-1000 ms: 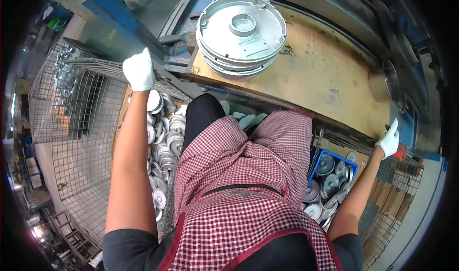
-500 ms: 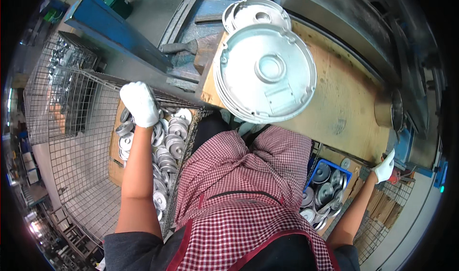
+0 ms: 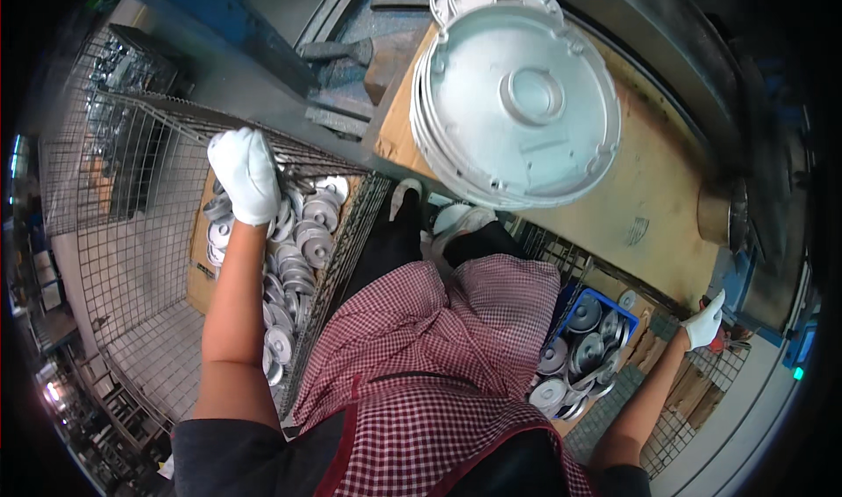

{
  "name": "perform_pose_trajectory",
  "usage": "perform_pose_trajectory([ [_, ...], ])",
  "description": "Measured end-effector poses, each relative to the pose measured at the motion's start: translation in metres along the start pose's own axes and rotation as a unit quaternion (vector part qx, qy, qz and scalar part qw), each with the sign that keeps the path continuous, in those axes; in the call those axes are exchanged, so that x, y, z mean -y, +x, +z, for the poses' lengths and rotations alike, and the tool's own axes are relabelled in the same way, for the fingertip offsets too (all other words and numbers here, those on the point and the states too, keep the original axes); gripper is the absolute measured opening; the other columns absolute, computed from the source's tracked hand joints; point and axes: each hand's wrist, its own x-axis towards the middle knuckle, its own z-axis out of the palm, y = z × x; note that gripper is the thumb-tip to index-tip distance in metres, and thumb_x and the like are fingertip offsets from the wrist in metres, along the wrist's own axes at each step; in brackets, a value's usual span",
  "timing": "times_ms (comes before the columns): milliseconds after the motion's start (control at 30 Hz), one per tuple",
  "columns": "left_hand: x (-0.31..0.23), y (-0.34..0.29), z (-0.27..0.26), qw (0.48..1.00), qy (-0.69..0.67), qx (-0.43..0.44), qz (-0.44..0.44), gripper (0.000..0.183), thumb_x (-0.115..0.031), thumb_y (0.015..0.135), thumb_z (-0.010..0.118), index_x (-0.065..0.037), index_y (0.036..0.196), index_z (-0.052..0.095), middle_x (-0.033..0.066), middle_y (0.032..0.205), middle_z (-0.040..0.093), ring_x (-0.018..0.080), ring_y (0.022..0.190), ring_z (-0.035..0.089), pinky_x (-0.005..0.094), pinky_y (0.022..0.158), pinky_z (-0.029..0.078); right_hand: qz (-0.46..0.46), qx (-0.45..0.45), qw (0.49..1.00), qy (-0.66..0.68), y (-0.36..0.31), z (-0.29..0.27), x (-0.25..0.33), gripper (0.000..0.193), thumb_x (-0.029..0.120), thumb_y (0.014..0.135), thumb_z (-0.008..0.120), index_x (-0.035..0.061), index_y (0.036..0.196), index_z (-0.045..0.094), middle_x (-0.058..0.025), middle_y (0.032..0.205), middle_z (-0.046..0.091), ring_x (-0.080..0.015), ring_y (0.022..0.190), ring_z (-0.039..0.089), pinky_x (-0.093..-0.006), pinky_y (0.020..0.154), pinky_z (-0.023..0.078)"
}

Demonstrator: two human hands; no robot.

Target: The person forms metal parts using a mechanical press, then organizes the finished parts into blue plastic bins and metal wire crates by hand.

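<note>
Reaching down with my left hand [image 3: 246,174] in its white glove, I am going into the wire basket [image 3: 132,260] where the small metal discs [image 3: 303,234] are lying in a loose heap. My fingers are curling down over the top of the heap, and I cannot tell if they are holding a disc yet. I am guessing these discs are hard, stiff and a bit heavy, with smooth, slippery faces and thin edges, so I am thinking the rim is the best place to pinch one. Off to the other side, my right hand [image 3: 704,322] is resting by the edge of another wire crate, its fingers bent, near the blue bin [image 3: 628,308] of discs. Ahead, big round metal plates [image 3: 517,102] are sitting stacked on the wooden bench [image 3: 653,199].
</note>
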Motion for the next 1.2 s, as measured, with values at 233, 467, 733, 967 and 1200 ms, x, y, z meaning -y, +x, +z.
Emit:
perform_pose_trajectory([
  [233,0.008,0.001,0.006,1.000,0.017,-0.006,0.018,0.032,-0.018,0.094,0.044,-0.003,0.066,0.051,0.0182,0.062,0.049,0.0367,0.058,0.047,0.0450,0.055,0.034,-0.128,-0.033,0.991,0.034,0.021,0.015,-0.018,0.064,0.062,0.088,0.052,0.0020,0.099,0.071,-0.0070,0.094,0.072,-0.0172,0.091,0.069,-0.0307,0.084,0.048],
  [467,0.044,0.005,0.017,0.981,0.169,0.029,0.088,0.035,-0.030,0.097,0.045,-0.004,0.087,0.067,0.0123,0.076,0.065,0.0322,0.071,0.062,0.0410,0.066,0.048,-0.150,-0.007,0.988,0.040,0.009,0.008,0.001,0.056,0.057,0.084,0.061,0.0040,0.100,0.072,-0.0118,0.097,0.071,-0.0234,0.078,0.065,-0.0333,0.080,0.047],
  [733,-0.037,0.039,0.026,0.931,0.072,0.179,-0.309,0.065,-0.062,0.091,0.030,-0.013,0.099,0.072,0.0138,0.101,0.069,0.0355,0.099,0.063,0.0408,0.088,0.046,0.112,0.120,0.897,0.411,0.070,0.005,-0.104,0.046,0.036,0.080,0.076,0.0010,0.108,0.067,-0.0042,0.092,0.069,-0.0149,0.084,0.062,-0.0370,0.088,0.046],
  [967,-0.015,0.047,0.045,0.927,0.151,0.148,-0.311,0.069,-0.066,0.092,0.027,-0.015,0.109,0.070,0.0139,0.109,0.068,0.0349,0.104,0.062,0.0414,0.089,0.047,-0.042,-0.053,0.959,0.276,0.010,-0.056,-0.032,0.047,0.045,0.081,0.070,0.0003,0.097,0.071,-0.0084,0.071,0.066,-0.0151,0.055,0.058,-0.0289,0.051,0.043],
  [1200,-0.009,0.052,0.045,0.928,0.142,0.131,-0.318,0.066,-0.066,0.091,0.030,-0.018,0.111,0.070,0.0129,0.110,0.068,0.0350,0.105,0.062,0.0409,0.090,0.047,-0.352,0.591,0.724,-0.053,-0.188,-0.043,0.029,0.050,0.044,0.080,0.069,0.0068,0.114,0.065,-0.0163,0.093,0.070,-0.0271,0.084,0.067,-0.0383,0.078,0.051],
])
